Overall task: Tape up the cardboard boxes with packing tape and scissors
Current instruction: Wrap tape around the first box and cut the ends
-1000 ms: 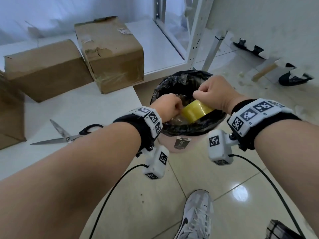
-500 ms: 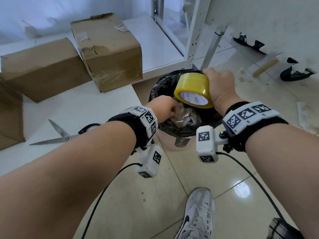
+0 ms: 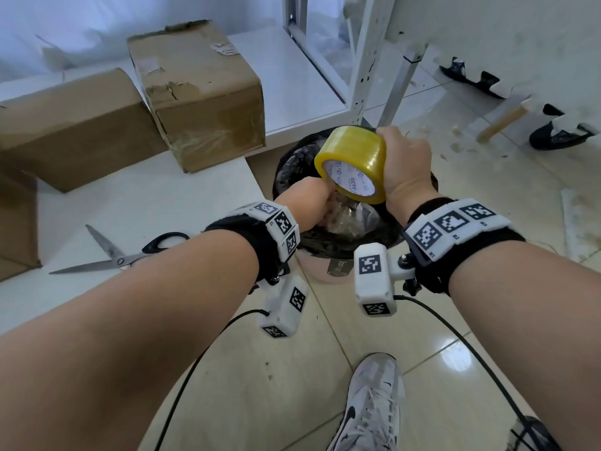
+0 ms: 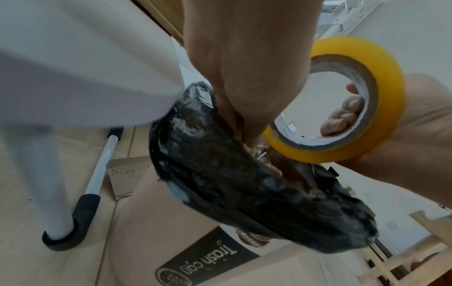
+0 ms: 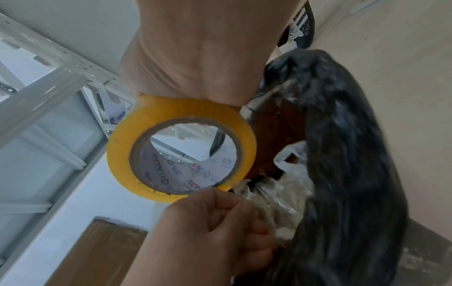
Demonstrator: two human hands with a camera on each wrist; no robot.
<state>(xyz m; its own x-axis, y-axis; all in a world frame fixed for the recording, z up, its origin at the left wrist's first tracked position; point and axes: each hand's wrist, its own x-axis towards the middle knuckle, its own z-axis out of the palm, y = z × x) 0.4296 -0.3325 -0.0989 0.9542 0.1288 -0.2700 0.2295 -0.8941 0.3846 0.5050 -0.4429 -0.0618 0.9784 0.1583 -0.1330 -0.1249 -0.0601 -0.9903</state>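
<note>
My right hand [image 3: 408,167] grips a yellow roll of packing tape [image 3: 354,157] above the trash can, with the roll's printed core facing me. Its fingertips [image 4: 342,116] show through the core in the left wrist view. My left hand [image 3: 305,203] is curled just below the roll [image 5: 181,110] and pinches crumpled clear film [image 5: 274,203] over the bin. Scissors [image 3: 120,257] lie open on the white table, left of my left wrist. Two cardboard boxes [image 3: 201,92] [image 3: 71,125] stand at the back of the table, and a third box [image 3: 16,222] is at the left edge.
A trash can lined with a black bag [image 3: 292,164] stands on the tiled floor against the table's right end. A white metal rack [image 3: 364,60] rises behind it. Slippers [image 3: 559,135] and a wooden-handled tool [image 3: 500,122] lie far right. My shoe [image 3: 374,402] is below.
My right hand has lifted the tape roll up out of the bin's mouth and turned its core toward me. The left hand stayed low over the bin.
</note>
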